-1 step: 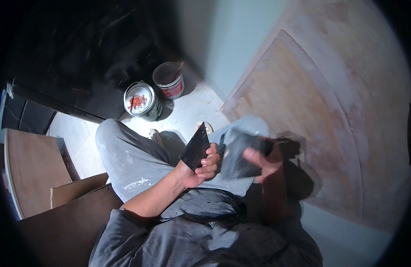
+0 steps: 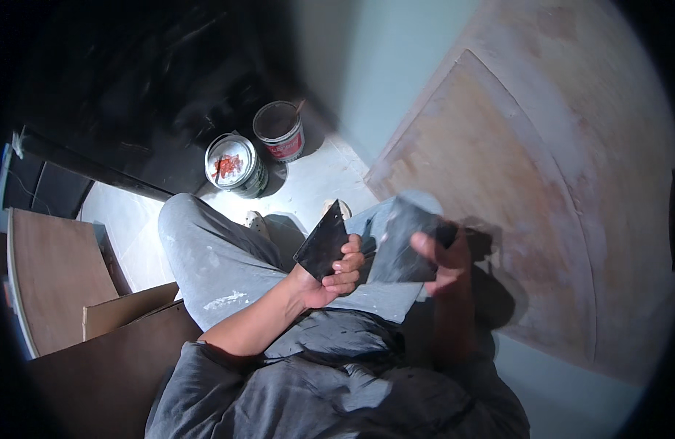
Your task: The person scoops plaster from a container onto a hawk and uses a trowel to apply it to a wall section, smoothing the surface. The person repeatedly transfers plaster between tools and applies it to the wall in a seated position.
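My left hand is wrapped round a black, flat, angular plate, held above my lap with a corner pointing up. To its right, my right hand grips a dark grey rectangular flat piece, both smeared by motion. The two pieces are close together over my grey, paint-spotted trouser legs. I cannot make out whether they touch or what exactly the grey piece is.
A lidded bucket with red smears and an open bucket with a stick stand on the pale floor before a glossy dark panel. A patched wooden board leans at the right; wooden panels lie at the left.
My right hand and the grey piece have shifted slightly right and upward. My left hand and the black plate have barely moved.
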`<move>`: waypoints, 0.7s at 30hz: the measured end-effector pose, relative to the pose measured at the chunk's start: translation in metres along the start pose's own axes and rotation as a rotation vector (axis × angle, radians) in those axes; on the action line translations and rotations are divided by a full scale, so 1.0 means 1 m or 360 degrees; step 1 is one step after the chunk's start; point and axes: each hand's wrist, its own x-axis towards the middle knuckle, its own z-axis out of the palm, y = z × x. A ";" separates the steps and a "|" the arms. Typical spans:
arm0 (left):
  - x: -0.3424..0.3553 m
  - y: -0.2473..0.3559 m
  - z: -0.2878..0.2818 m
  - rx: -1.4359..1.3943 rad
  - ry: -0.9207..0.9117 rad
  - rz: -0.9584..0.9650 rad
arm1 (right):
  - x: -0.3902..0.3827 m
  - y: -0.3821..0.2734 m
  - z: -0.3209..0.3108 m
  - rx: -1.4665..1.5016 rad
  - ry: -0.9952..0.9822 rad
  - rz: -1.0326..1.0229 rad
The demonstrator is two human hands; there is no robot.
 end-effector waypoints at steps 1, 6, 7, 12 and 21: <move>0.001 -0.002 0.004 0.0041 0.0014 0.0006 | 0.012 -0.005 -0.002 0.0126 -0.0108 -0.0043; 0.005 -0.014 0.030 0.0440 0.0379 0.0302 | 0.010 0.029 0.033 0.0134 0.0510 0.0060; 0.013 -0.017 0.058 0.0458 0.0960 0.0361 | 0.008 0.037 0.041 0.0195 0.0473 0.0092; 0.004 -0.020 0.025 0.0573 0.0841 0.0279 | 0.004 0.038 0.044 0.0351 0.0157 -0.0001; 0.009 -0.016 -0.003 0.1004 0.0890 0.0287 | -0.022 0.041 0.034 -0.0544 0.0087 0.0005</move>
